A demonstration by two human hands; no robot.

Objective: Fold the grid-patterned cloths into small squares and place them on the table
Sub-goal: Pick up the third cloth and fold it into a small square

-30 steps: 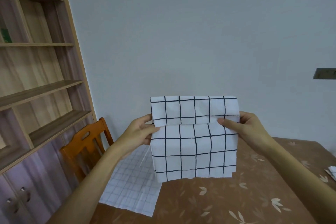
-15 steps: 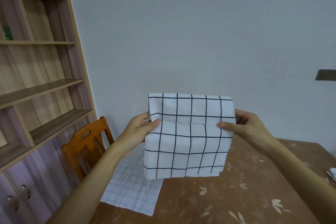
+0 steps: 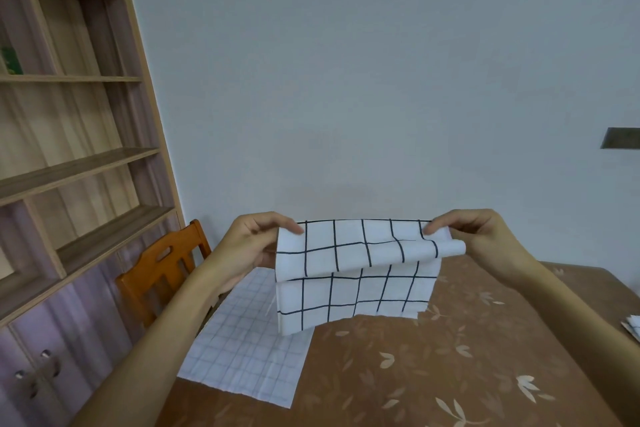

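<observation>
A white cloth with a bold black grid (image 3: 356, 274) hangs folded in the air above the table. My left hand (image 3: 256, 243) pinches its upper left corner and my right hand (image 3: 474, 232) pinches its upper right corner, where the fabric curls into a roll. Its top flap is folded over toward me, and the lower layer hangs down below it. A second cloth with a fine pale grid (image 3: 249, 347) lies flat at the table's left edge, partly behind the held one.
The brown leaf-patterned table (image 3: 450, 374) fills the lower right. An orange wooden chair (image 3: 162, 267) stands at its left end, beside tall wooden shelves (image 3: 69, 156). The edge of another grid cloth (image 3: 632, 331) shows at the far right.
Both hands moved from the cloth's side edges up to its top corners. The upper flap has come over toward me, and the cloth now tilts and hangs lower.
</observation>
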